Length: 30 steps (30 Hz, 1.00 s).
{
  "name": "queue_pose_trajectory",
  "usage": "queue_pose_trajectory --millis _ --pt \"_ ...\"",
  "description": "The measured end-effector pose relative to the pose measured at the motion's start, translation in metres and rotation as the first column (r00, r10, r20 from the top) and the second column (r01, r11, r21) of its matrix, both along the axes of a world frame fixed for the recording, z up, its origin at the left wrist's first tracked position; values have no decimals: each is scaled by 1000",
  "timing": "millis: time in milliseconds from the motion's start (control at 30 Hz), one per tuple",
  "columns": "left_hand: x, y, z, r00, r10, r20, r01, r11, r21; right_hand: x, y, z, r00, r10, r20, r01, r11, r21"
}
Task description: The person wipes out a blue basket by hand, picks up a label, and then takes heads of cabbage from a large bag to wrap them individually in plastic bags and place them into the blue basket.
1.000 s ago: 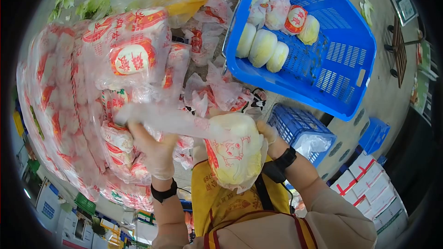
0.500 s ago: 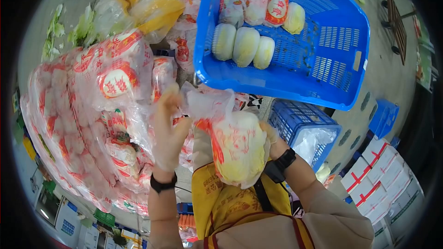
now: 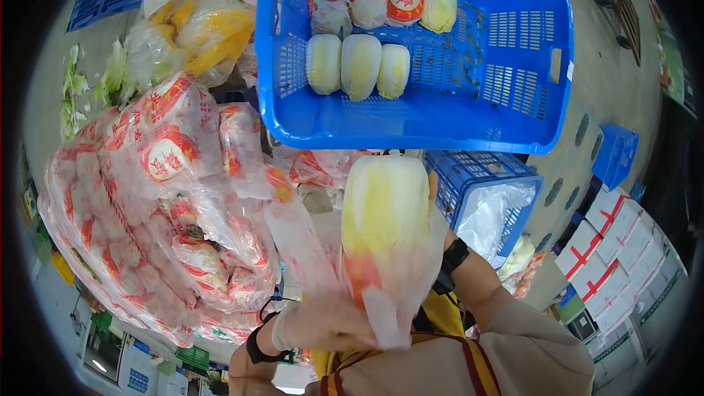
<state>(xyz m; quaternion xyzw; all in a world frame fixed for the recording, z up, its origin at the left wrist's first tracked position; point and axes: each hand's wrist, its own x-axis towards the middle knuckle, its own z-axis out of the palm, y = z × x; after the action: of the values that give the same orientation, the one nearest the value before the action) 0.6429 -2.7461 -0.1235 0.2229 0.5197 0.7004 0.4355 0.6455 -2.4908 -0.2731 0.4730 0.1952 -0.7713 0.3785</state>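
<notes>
A napa cabbage (image 3: pixel 385 198) stands upright in front of my chest, its white and yellow upper part bare. A thin clear plastic bag (image 3: pixel 396 279) with red print is bunched around its lower part. My right hand (image 3: pixel 434 209) holds the cabbage from behind on its right side; most of the fingers are hidden. Low on the left, my gloved left hand (image 3: pixel 323 325) is closed on the plastic bag near the cabbage's base. Beyond them sits a large blue crate (image 3: pixel 469 132) holding several cabbages (image 3: pixel 360 66), some bare and some in printed wrap.
A large pile of bagged cabbages (image 3: pixel 147 220) fills the left side. To the right are a smaller blue basket (image 3: pixel 458 183) lined with plastic and stacked white boxes (image 3: pixel 616 249) with red tape. Loose leaves (image 3: pixel 114 70) and yellow-and-clear plastic (image 3: pixel 198 37) lie at the upper left.
My left hand has moved down from beside the cabbage's top to its base. The plastic has come down with it, baring the cabbage's upper part. The view has shifted a little.
</notes>
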Motion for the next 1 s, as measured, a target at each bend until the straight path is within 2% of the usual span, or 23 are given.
queue_pose_trajectory --millis 33,100,167,200,233,300,333,400,433,467,533,567,633,667,733,867,933,1000 --pt "3 2 0 1000 -4 -3 4 1000 1 -4 2 4 999 -25 -34 25 1000 8" --pt "24 0 -5 906 -234 352 182 968 174 -13 6 10 981 -93 -170 92 996 -14" --pt "67 -11 -46 862 -145 485 220 970 -100 -24 14 15 952 -137 -273 138 990 -16" --pt "76 -14 -64 848 -399 348 524 726 -446 -32 19 15 936 -152 -319 154 988 -17" --pt "82 -17 -83 704 -644 299 594 303 -745 -39 27 17 916 -172 -361 175 984 -25" --pt "119 -21 -122 737 -672 73 213 128 -969 -55 47 17 894 -223 -390 213 975 -67" --pt "113 -17 -125 736 -674 66 210 133 -969 -67 61 19 892 -222 -394 215 975 -62" --pt "96 -5 -131 950 -288 -122 1 393 -919 -111 91 22 905 -21 -425 126 967 220" --pt "69 9 -114 995 -71 -71 -30 464 -885 -140 96 30 871 73 -487 47 972 231" --pt "62 15 -109 995 -63 -75 -38 460 -887 -171 101 30 821 164 -546 -31 969 244" --pt "50 24 -109 980 185 -80 -170 545 -821 -228 126 -8 797 249 -551 -206 968 141" --pt "53 24 -115 976 196 -92 -186 539 -822 -249 134 -29 787 257 -561 -216 966 139" --pt "77 18 -130 940 259 -224 -327 484 -812 -282 149 -75 804 410 -430 -342 911 228" --pt "84 17 -133 933 272 -238 -345 474 -810 -290 155 -94 792 419 -443 -353 908 228" --pt "93 13 -136 902 412 -126 -291 368 -883 -300 159 -131 803 503 -320 -437 862 257" --pt "118 8 -149 851 521 -68 -251 290 -924 -299 158 -201 733 626 -265 -541 773 330" --pt "138 5 -158 844 537 -6 -151 227 -962 -297 148 -225 710 651 -268 -573 755 319" --pt "148 8 -167 834 552 7 -144 230 -963 -288 140 -247 610 715 -341 -541 691 479"
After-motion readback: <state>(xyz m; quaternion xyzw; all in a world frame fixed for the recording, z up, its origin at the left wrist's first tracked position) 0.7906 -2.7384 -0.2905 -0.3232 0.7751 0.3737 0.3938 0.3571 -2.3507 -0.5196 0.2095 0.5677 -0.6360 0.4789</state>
